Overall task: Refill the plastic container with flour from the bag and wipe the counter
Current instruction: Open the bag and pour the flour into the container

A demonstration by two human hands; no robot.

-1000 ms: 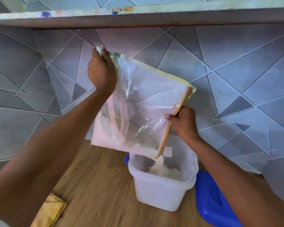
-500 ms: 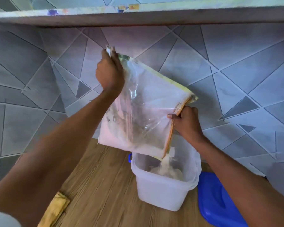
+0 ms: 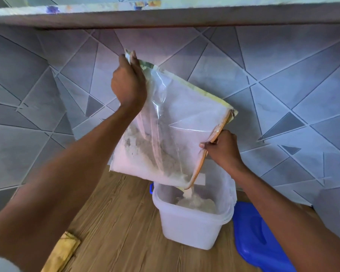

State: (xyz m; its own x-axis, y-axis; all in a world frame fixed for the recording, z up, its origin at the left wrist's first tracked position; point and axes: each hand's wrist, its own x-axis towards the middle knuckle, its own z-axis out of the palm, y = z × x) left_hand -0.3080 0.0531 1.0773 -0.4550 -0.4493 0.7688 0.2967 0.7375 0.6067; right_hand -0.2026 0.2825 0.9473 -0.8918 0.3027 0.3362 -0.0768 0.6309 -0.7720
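Lying nearest on the wooden surface [image 3: 114, 228] is a folded yellow cloth [image 3: 62, 252], untouched, so the wiping is judged still to come. Just beyond it stands the translucent plastic container [image 3: 190, 226], lid off, with the blue lid [image 3: 259, 242] resting just beside it on the right. A low mound of flour [image 3: 196, 203] covers only the container's bottom, so the refill looks early to midway. Above the container hangs the clear flour bag [image 3: 171, 134], tilted with its open corner down over the container mouth and a thin stream falling in; a good share of flour remains heaped in the bag's lower part. The right hand [image 3: 222, 149] pinches the bag's orange-edged mouth, fingers curled on it. The left hand [image 3: 129, 83] grips the bag's upper far corner, fist closed round it, raised toward the grey tiled wall [image 3: 283, 95] under a ledge [image 3: 165, 16]. Compared with a second ago, the left hand has lifted that corner higher, steepening the tilt, and the mound in the container has grown slightly.
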